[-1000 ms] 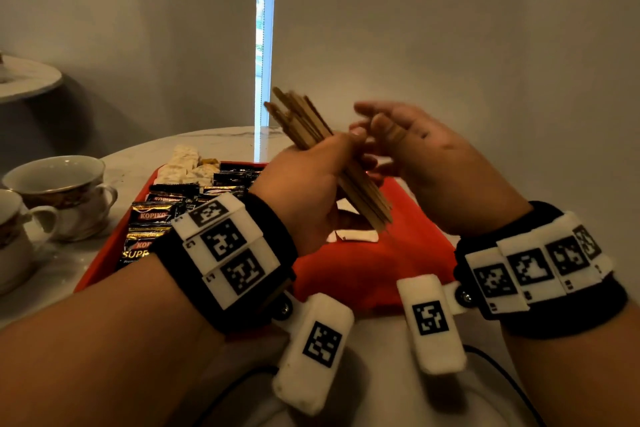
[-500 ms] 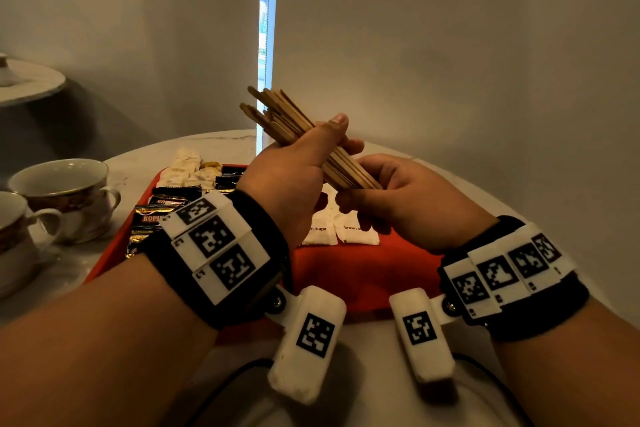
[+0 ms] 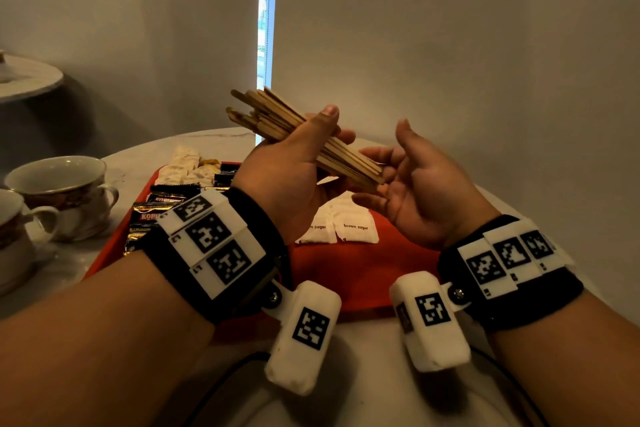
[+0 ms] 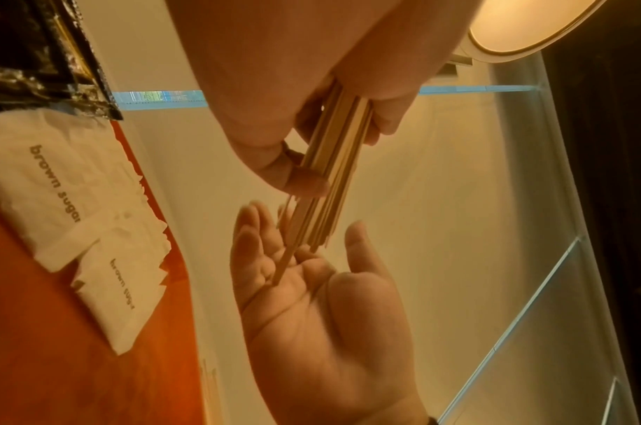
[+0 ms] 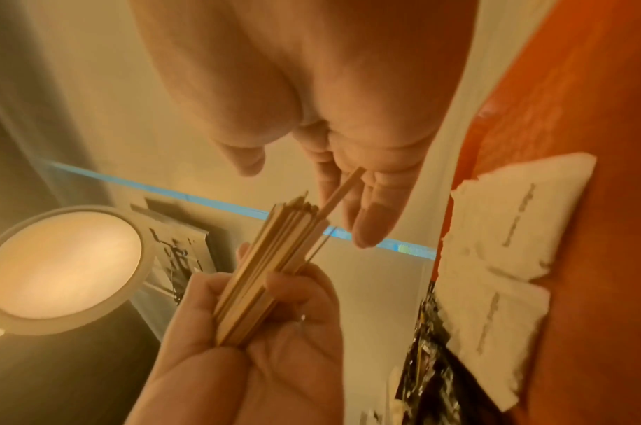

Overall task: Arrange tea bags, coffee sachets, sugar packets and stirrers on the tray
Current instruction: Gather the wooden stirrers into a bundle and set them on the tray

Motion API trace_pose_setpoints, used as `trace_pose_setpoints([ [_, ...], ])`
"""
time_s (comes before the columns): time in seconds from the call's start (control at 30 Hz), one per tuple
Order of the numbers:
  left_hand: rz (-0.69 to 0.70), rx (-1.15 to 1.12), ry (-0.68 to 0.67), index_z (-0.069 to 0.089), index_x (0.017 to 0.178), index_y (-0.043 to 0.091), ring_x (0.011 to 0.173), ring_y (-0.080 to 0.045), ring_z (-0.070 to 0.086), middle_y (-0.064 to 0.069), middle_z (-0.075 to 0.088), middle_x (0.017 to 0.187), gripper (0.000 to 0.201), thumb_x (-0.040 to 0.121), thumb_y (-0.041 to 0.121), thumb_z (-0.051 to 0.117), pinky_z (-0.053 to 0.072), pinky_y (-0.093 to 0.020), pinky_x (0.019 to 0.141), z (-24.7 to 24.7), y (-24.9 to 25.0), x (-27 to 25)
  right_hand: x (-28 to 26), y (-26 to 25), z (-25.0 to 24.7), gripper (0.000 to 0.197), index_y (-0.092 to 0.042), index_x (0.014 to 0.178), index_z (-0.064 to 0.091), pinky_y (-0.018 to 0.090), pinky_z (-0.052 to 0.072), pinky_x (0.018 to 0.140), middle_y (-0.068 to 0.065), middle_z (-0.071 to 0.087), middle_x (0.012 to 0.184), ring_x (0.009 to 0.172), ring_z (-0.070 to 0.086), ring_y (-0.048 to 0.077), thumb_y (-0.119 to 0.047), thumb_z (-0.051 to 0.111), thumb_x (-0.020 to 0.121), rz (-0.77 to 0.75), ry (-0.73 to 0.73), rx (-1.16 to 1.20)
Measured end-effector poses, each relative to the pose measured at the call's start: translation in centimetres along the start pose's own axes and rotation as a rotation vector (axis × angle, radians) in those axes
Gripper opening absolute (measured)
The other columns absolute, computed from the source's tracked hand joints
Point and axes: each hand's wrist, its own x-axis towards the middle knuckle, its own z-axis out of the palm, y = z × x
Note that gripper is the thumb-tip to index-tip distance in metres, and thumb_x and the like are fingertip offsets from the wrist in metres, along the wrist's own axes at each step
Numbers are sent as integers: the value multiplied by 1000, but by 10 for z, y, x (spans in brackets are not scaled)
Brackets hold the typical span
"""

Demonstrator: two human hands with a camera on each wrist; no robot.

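pale marble-look table (image 3: 145, 156) fills the corner by grey walls, two teacups (image 3: 62, 191) at nine o'clock. on it sits the red tray (image 3: 363, 274), coffee sachets (image 3: 152, 215) along its nine o'clock side, sugar packets (image 3: 356, 229) at centre. above it the left hand (image 3: 294, 177) grips a bundle of wooden stirrers (image 3: 277, 118), fingers wrapped round. the right hand (image 3: 419, 191) is spread flat, palm against the stick ends, likely squaring them before laying them down.

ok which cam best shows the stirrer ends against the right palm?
Left wrist: stirrers end on the open right hand, one poking out. Right wrist shows the same, blurrier. Head shows the left hand gripping; contact is hidden.
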Motion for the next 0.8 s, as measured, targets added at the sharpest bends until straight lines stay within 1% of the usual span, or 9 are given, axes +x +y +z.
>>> trace_pose_setpoints([
  [0.1,-10,-29,-10,62,112,7,93,-29,75,-10,75,103,33,90,31,68,60,-36,63,0,-7,1,1,2,4,75,-1,135,51,43,53,95,25,64,128,118,64,36,-64,35,97,15,-90,234],
  [0.2,-21,-42,-20,60,123,2,95,-31,74,-17,73,107,44,90,29,70,59,-36,68,0,-11,0,-1,3,10,75,1,130,55,51,42,110,29,61,130,122,60,39,-62,32,98,-23,-164,293],
  [0.3,2,-51,-23,60,122,1,97,-32,74,-16,73,110,44,91,30,68,59,-36,67,-1,-9,2,-3,2,12,73,1,134,52,50,42,110,29,59,132,123,60,39,-61,34,98,-44,-159,302],
  [0.43,32,-62,-34,62,103,10,97,-30,74,-10,75,104,23,91,29,67,60,-38,68,-2,-6,3,0,4,10,71,-2,136,50,47,49,103,26,60,133,120,62,36,-60,37,98,-27,-89,278],
  [0.53,18,-60,-41,63,111,6,99,-33,73,-14,74,106,31,90,28,69,60,-41,72,-2,-11,1,1,7,13,74,-1,141,48,48,45,107,27,58,136,125,58,38,-60,36,98,-12,-153,300],
  [0.6,9,-41,-45,62,121,3,99,-33,73,-16,73,108,41,89,28,71,60,-38,70,0,-13,-1,0,8,14,74,-2,144,46,50,39,112,27,55,138,129,54,39,-60,37,98,-14,-170,303],
  [0.7,20,-4,-37,62,120,1,95,-32,74,-14,74,104,39,92,27,68,58,-32,64,0,-12,-1,-1,10,13,76,1,145,43,46,44,107,30,51,141,122,55,38,-58,41,97,-29,-186,251],
  [0.73,34,21,-27,64,114,3,93,-31,74,-13,74,100,32,93,28,68,58,-32,64,-1,-11,0,-2,10,11,76,3,143,45,44,48,100,30,55,136,117,56,38,-57,46,95,-51,-186,174],
  [0.8,72,169,4,73,94,14,95,-31,72,-7,75,94,27,90,40,69,55,-37,71,-4,-9,1,-2,10,8,71,4,133,52,36,52,77,23,64,117,101,62,34,-49,60,87,-112,-174,-39],
])
